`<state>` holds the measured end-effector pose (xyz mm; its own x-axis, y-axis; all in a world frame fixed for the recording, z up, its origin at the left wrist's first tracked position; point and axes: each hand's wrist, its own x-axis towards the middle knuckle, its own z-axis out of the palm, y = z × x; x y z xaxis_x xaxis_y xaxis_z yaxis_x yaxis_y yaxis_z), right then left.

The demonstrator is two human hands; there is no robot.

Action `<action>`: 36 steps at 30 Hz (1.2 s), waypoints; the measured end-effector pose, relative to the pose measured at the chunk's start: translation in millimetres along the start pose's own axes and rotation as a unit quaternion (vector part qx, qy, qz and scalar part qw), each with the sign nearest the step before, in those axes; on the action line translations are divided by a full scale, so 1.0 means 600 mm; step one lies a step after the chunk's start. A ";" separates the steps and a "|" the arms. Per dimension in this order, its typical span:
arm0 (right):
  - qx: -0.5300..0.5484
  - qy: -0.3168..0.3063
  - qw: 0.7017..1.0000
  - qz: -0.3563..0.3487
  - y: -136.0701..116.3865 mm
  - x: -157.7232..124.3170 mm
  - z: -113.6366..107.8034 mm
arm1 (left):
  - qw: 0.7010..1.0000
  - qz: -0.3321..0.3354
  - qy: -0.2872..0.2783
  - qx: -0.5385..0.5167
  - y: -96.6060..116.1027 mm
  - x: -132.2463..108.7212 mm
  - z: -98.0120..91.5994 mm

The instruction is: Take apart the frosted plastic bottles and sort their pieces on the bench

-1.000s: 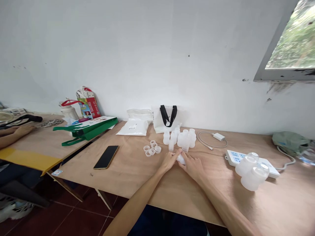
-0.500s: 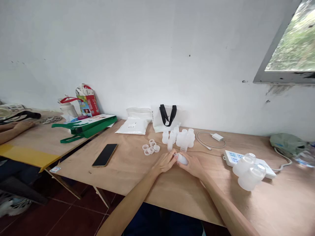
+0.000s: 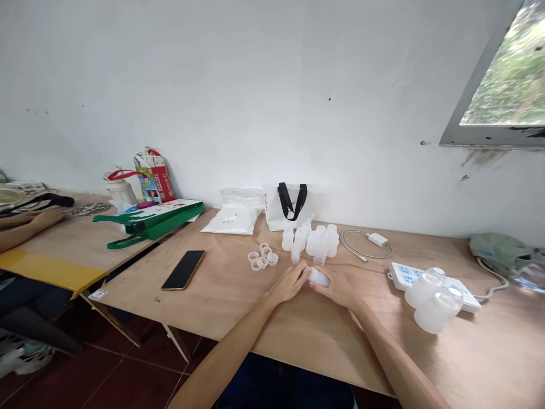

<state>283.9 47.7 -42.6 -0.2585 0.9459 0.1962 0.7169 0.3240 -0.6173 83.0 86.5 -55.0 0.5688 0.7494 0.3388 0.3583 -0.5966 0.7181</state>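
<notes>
A small translucent white plastic bottle [image 3: 319, 277] lies on its side between my hands, low over the table. My right hand [image 3: 338, 288] is wrapped round its body. My left hand [image 3: 292, 283] has its fingers closed at the neck end, which they hide, so I cannot tell whether a cap is there. Just beyond my hands is a group of similar plastic bottles [image 3: 321, 243], some upside down. Left of them lie several clear plastic rings [image 3: 263, 260], like caps.
Two larger translucent bottles [image 3: 437, 309] stand at the right by a white power strip [image 3: 400, 276]. A phone [image 3: 184, 270] lies at the left. Behind are a white packet [image 3: 230, 220], a bag with black handles [image 3: 275, 213] and a cable with an adapter [image 3: 377, 239]. Another person's hand [image 3: 49, 217] rests at the far left.
The whole view has shifted slightly. My hands stay at the bottle, with the left fingers a little changed in position at its neck end.
</notes>
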 end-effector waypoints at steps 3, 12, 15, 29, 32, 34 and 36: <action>0.077 -0.002 0.997 0.000 -0.001 -0.001 -0.006 | 0.987 -0.048 -0.018 -0.155 -0.008 0.009 0.009; 0.325 -0.011 0.941 0.090 0.007 0.001 0.002 | 0.976 -0.134 0.073 -0.153 -0.027 0.023 -0.005; 0.336 0.032 0.937 0.089 0.018 0.008 0.012 | 0.988 -0.113 0.048 0.091 -0.030 0.015 -0.013; 0.340 0.066 0.932 0.101 0.029 0.011 0.018 | 0.997 0.000 -0.026 0.078 -0.030 0.005 -0.046; 0.336 0.066 0.933 0.105 0.028 0.012 0.017 | 0.997 0.014 0.073 0.037 -0.033 0.012 -0.040; 0.337 0.064 0.934 0.105 0.028 0.013 0.017 | 0.983 0.000 0.182 0.013 -0.032 0.022 -0.041; 0.333 0.064 0.935 0.104 0.029 0.013 0.017 | 0.964 -0.022 0.265 0.004 -0.028 0.036 -0.047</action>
<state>287.5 60.3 -59.7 -0.0484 0.9954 0.0829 0.1697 0.0900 -0.9814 68.2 121.0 -42.6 0.0951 0.8143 0.5727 0.3811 -0.5612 0.7347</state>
